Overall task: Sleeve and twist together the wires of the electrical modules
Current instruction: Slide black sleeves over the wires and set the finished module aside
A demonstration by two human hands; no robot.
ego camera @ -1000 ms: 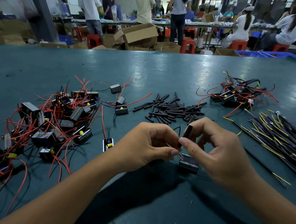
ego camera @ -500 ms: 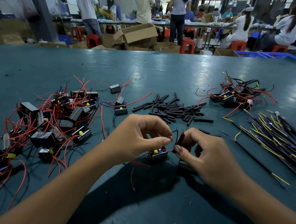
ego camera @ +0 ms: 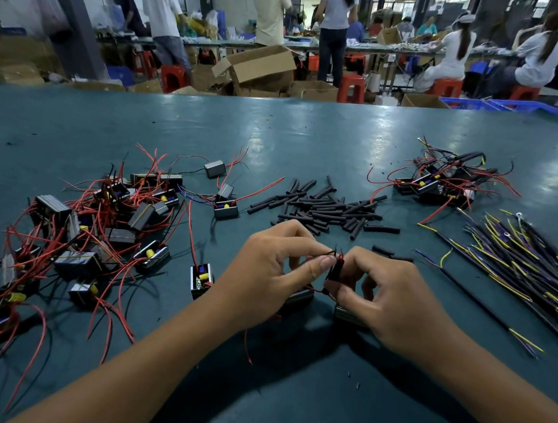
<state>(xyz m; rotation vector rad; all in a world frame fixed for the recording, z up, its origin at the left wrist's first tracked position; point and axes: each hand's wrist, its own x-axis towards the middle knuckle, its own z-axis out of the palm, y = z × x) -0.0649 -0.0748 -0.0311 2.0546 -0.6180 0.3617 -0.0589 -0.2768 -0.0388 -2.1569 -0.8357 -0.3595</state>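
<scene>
Near the front middle of the teal surface, two bare hands are meeting just this side of the loose heap of black sleeve pieces. The left hand is pinching thin red and black wires between thumb and forefinger, its grip closed tight on them. The right hand is closing its thumb and fingers around one upright black sleeve, with red wire ends poking out of the sleeve's top. Both fingertips are almost touching at that point.

Under the hands, two electrical modules are lying on the surface: one partly hidden beneath the left hand, the other showing its ribbed side below the right hand. A red wire is trailing from under the left hand toward the near edge.

Left of the sleeve heap, a big tangle of modules with red wires is spreading out, and a single open module is standing just beside the left wrist. Right of the heap and farther back, a smaller cluster of modules is sitting, with a bundle of black, yellow and purple leads fanning out near the right hand's side. Two stray sleeve pieces are lying just beyond the right hand's knuckles.

Beyond the heap, past the far edge, people are working at other benches among cardboard boxes and red stools.
</scene>
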